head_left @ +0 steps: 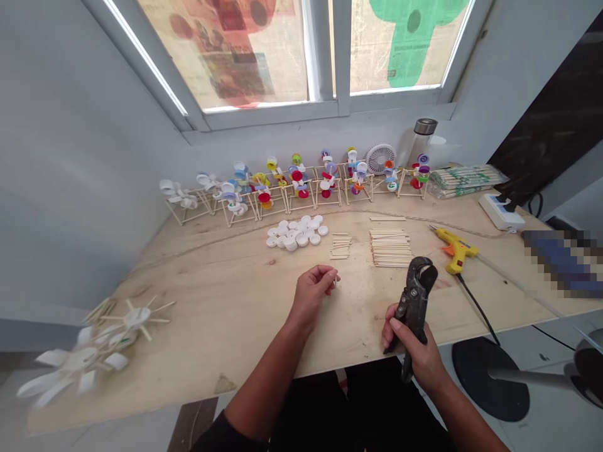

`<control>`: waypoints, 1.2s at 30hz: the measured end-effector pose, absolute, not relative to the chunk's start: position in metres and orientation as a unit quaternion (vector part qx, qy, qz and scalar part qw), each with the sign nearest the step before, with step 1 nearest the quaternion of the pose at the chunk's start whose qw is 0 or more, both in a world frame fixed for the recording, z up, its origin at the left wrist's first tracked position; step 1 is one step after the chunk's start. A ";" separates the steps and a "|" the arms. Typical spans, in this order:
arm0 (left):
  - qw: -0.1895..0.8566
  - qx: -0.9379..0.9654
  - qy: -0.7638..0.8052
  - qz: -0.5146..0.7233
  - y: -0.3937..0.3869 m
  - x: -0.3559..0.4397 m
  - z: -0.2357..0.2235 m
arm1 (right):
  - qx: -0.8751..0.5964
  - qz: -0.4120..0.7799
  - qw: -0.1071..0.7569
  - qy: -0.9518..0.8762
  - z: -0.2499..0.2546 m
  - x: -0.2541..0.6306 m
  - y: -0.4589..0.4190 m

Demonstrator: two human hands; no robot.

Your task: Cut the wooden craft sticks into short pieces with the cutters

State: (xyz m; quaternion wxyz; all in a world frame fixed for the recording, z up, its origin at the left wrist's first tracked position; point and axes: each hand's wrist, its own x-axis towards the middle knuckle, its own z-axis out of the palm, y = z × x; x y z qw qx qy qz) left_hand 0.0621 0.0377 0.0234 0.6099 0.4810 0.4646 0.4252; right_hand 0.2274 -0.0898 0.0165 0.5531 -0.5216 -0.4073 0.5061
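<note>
My left hand (315, 290) is over the middle of the wooden table, thumb and fingers pinched on a short wooden stick (336, 284). Only a small end of that stick shows. In my right hand (417, 348) is a black pipe cutter (415, 298), its curved jaw pointing up and away from me; my fingers wrap its handles. Just beyond my left hand lie short cut sticks (340, 246) in a small pile. Longer sticks (390, 248) are lined up in a row to the right of them. A cluster of white bottle caps (296, 233) sits farther left.
Stick frames with colourful bottle-cap wheels (296, 182) line the wall. A yellow glue gun (455, 248) with a cord lies at right, near a white power strip (502, 211). Paddle wheels (80, 361) stand at the left edge. A bottle (421, 141) and small fan (380, 159) are behind.
</note>
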 end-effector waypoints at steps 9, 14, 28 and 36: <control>0.157 0.874 0.374 0.266 0.050 0.122 0.023 | -0.503 0.505 0.572 -0.405 0.011 0.227 -0.091; 0.061 0.919 0.326 0.212 0.055 0.156 0.021 | -0.497 0.504 0.576 -0.408 0.009 0.228 -0.091; -0.046 0.944 0.297 0.138 0.054 0.172 0.012 | -0.481 0.521 0.574 -0.410 0.010 0.232 -0.093; -0.040 0.933 0.328 0.142 0.054 0.170 0.009 | -0.489 0.516 0.568 -0.415 0.014 0.231 -0.092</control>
